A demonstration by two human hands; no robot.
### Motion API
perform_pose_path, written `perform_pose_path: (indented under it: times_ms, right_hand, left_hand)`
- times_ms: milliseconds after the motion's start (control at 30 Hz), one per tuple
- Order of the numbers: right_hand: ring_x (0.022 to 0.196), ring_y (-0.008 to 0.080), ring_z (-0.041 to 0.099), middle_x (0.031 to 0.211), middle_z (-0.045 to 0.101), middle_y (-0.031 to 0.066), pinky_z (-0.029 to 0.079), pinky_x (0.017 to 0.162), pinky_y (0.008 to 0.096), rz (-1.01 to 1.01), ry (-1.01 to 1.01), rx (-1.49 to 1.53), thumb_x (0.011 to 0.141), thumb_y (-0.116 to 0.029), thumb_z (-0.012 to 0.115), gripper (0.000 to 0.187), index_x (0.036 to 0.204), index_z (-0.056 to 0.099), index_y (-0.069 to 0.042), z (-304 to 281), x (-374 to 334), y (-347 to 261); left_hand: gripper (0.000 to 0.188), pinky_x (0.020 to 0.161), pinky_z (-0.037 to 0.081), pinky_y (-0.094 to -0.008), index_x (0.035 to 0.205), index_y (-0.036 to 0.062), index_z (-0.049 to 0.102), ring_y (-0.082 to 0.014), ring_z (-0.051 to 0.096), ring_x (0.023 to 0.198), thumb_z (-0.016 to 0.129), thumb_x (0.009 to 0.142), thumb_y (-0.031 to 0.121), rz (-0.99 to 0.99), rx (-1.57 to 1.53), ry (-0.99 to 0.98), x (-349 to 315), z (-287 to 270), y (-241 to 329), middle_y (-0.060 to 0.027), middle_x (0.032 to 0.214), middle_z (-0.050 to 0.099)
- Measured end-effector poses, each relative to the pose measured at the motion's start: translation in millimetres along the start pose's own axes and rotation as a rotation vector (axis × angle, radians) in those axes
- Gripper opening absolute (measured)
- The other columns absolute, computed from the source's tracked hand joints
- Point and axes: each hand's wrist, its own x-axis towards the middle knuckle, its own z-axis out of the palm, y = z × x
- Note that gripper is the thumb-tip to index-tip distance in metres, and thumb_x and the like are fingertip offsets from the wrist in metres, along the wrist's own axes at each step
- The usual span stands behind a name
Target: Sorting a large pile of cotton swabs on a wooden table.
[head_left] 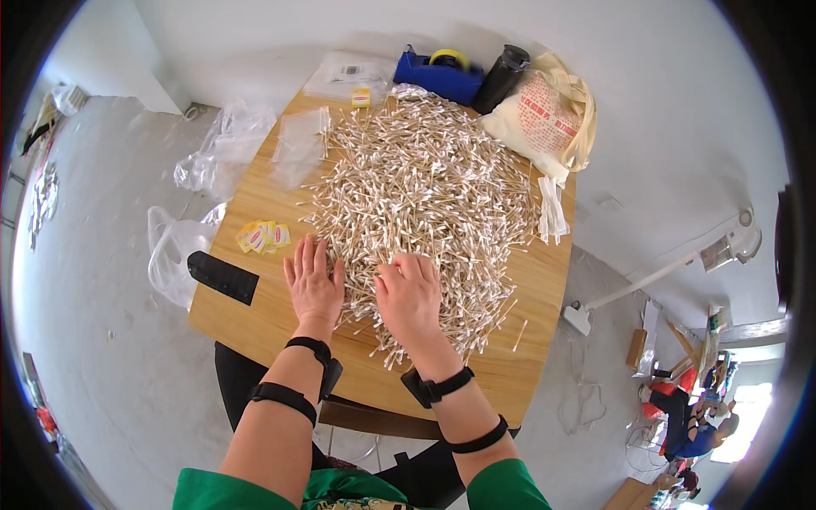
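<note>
A broad heap of cotton swabs with white tips and pale sticks covers the middle of the wooden table. My left hand lies flat at the heap's near left edge, its fingers stretched out and its thumb beside the swabs. Over the near part of the heap, my right hand has its fingers curled down among the swabs. The fingertips are mostly hidden, so how many swabs it grips does not show. Left of my left hand lie several small yellow and white labels.
A black strip-shaped object lies at the table's left edge. Clear bags, a blue tape dispenser, a black bottle and a cream cloth bag line the far side. White strips lie at right. People sit far right.
</note>
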Motion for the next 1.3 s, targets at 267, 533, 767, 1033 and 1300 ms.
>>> perform_pose_path:
  times_ms: [267, 533, 767, 1033, 1300]
  right_hand:
    - [0.100, 0.0290, 0.052, 0.099, 0.054, 0.0089, 0.042, 0.088, 0.0419, 0.108, -0.056, -0.215, 0.074, -0.012, 0.070, 0.009, 0.079, 0.065, -0.006, 21.8, 7.4, 2.8]
    - [0.103, 0.0322, 0.050, 0.095, 0.053, 0.0114, 0.041, 0.090, 0.0445, 0.174, 0.006, -0.058, 0.077, -0.010, 0.067, 0.007, 0.075, 0.064, -0.005, 23.9, -4.2, 17.1]
    - [0.115, 0.0348, 0.048, 0.103, 0.052, 0.0123, 0.039, 0.097, 0.0476, 0.114, 0.019, -0.028, 0.074, -0.007, 0.072, 0.010, 0.078, 0.063, -0.006, 16.5, -2.8, 10.1]
    - [0.119, 0.0383, 0.046, 0.107, 0.053, 0.0133, 0.038, 0.100, 0.0488, 0.174, -0.016, -0.039, 0.078, -0.007, 0.070, 0.006, 0.079, 0.065, -0.006, 23.1, -2.4, 9.6]
    - [0.074, 0.0250, 0.058, 0.078, 0.060, 0.0070, 0.047, 0.069, 0.0358, 0.488, 0.117, 0.516, 0.082, -0.006, 0.070, 0.006, 0.085, 0.066, -0.003, -17.9, -24.7, 4.2]
  left_hand:
    - [0.053, 0.119, 0.012, -0.0479, 0.140, 0.0111, 0.046, -0.0243, 0.026, 0.144, 0.046, 0.097, 0.041, -0.004, -0.020, -0.003, -0.8, -2.1, 1.2, -0.0082, 0.153, 0.035]
    - [0.053, 0.119, 0.012, -0.0480, 0.140, 0.0108, 0.046, -0.0243, 0.026, 0.144, 0.047, 0.097, 0.041, -0.001, -0.029, 0.005, -0.9, -0.6, 1.4, -0.0082, 0.154, 0.034]
    - [0.053, 0.119, 0.011, -0.0479, 0.141, 0.0112, 0.045, -0.0244, 0.025, 0.144, 0.046, 0.097, 0.041, -0.016, -0.027, -0.013, -0.2, -3.5, -0.3, -0.0082, 0.154, 0.034]
    - [0.053, 0.120, 0.011, -0.0473, 0.141, 0.0124, 0.045, -0.0240, 0.025, 0.145, 0.044, 0.098, 0.043, -0.016, -0.001, -0.032, -1.2, -4.1, 3.2, -0.0080, 0.154, 0.034]
    - [0.053, 0.119, 0.012, -0.0476, 0.141, 0.0119, 0.045, -0.0244, 0.026, 0.144, 0.046, 0.097, 0.042, -0.003, -0.016, -0.008, -0.6, -1.6, 3.0, -0.0083, 0.154, 0.034]
